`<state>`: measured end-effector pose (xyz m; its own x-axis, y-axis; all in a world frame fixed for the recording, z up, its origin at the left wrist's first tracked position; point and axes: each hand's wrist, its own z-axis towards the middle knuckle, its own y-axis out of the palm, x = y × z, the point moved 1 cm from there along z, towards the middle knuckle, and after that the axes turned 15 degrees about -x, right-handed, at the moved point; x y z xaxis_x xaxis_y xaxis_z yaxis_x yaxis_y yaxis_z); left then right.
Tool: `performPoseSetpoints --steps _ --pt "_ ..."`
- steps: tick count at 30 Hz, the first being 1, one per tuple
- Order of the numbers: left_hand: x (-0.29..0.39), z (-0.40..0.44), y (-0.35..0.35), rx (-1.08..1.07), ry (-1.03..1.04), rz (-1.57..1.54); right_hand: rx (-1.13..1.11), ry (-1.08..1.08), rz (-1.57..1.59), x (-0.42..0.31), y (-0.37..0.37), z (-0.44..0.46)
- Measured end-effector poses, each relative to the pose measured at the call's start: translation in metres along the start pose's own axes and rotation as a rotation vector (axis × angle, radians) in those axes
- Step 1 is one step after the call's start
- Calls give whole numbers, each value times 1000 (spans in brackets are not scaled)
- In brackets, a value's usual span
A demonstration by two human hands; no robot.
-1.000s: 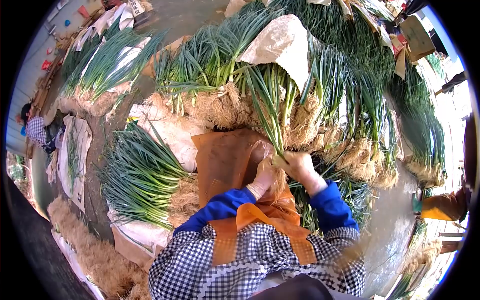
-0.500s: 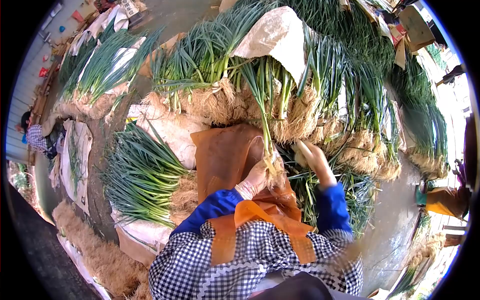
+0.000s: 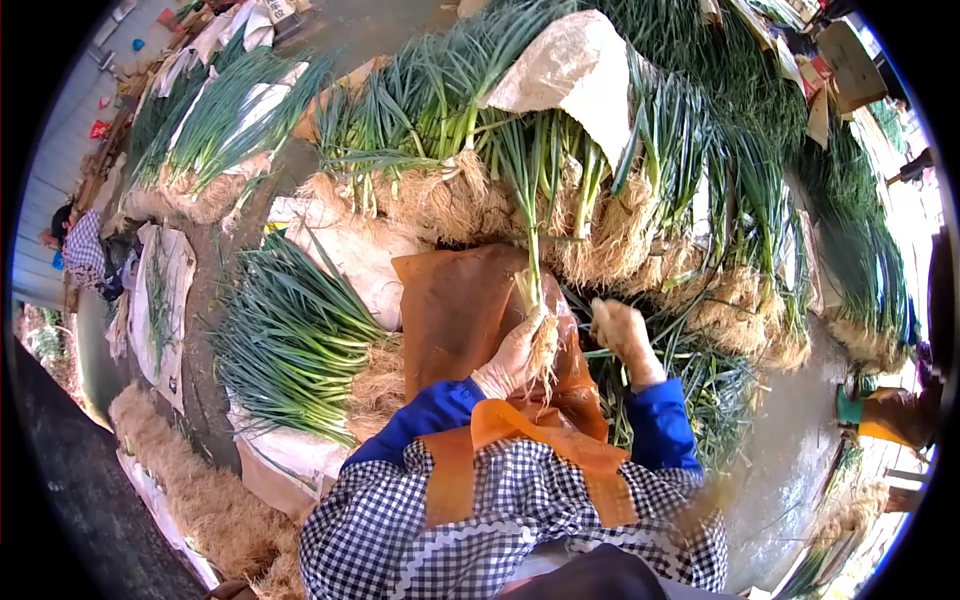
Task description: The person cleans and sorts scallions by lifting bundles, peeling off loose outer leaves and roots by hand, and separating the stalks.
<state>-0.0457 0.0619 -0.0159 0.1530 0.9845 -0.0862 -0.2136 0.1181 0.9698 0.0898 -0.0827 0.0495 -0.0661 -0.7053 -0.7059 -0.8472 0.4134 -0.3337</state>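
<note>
The only view looks from the wearer's head, forward and down through a round wide lens, black-and-white checked cloth smock (image 3: 385, 510) close below, long green leafy stalks (image 3: 430, 115) farther ahead

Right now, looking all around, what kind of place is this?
Probably a yard or shed for sorting onion-like plants. The left hand holds one plant near its roots, a big pile lies beside the orange apron, and long rows stretch beyond.

Person (image 3: 896, 415) at right cut off by picture's edge.
</note>
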Motion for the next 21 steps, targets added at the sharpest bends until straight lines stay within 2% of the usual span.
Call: performPoseSetpoints --steps 2,3,4,6,8,9,10,12,13,14,16,18,20,21 --pt "-6 7 5 -32 -15 13 43 -502 277 -23 1 9" --pt "-13 11 24 187 -17 64 8 -303 344 -59 -2 6" --pt "-18 11 35 412 -16 114 -10 -494 352 -84 -1 7" --pt "-17 10 31 383 28 254 -89 -606 320 -91 1 56" --pt "-13 2 13 311 -59 368 22 -489 377 -108 18 72" --pt "-14 4 25 326 4 291 148 -541 179 -92 21 96" --pt "-14 8 34 327 11 291 382 -627 -285 -54 27 141" --pt "-15 14 40 458 97 159 346 -547 -956 -60 33 90" --pt "-8 4 9 340 78 137 153 -464 -803 -68 30 46" --pt "-3 6 28 414 111 196 -33 -378 -643 -64 33 9" --pt "13 -1 -6 181 42 22 -13 -574 -560 -1 21 -28" --pt "20 -1 4 282 24 55 -37 -263 -720 68 -11 -45" --pt "10 5 29 442 16 163 -341 299 -1261 112 -34 -39" --pt "10 6 23 437 7 165 -248 288 -1113 58 -30 -48"
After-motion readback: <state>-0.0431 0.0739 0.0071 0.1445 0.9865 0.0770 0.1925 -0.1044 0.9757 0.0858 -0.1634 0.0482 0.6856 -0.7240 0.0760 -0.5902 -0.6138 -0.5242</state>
